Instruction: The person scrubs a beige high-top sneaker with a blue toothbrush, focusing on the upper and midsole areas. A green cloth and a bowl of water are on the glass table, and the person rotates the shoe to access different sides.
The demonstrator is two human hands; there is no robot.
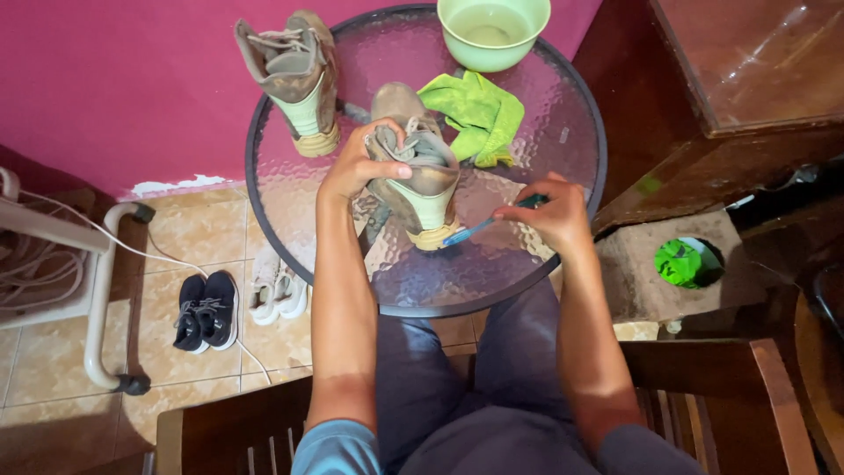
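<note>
Boot (420,171) steadied at the middle of a round glass table (563,255), collar gripped by left hand (359,163), fingers curled over the rim and thumb pressed along the side, apparently to keep the heel turned up. Toothbrush (486,223) pinched in right hand (549,215), bristles touching the boot's heel. Beside the boot: green cloth (475,107); beyond it, green basin (492,31) at the table's far edge. Second boot (294,75) upright at the table's left rim.

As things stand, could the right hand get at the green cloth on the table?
Probably yes. The green cloth lies just beyond the right hand with bare glass table between them, but that hand holds a toothbrush, so its grip is taken.
</note>
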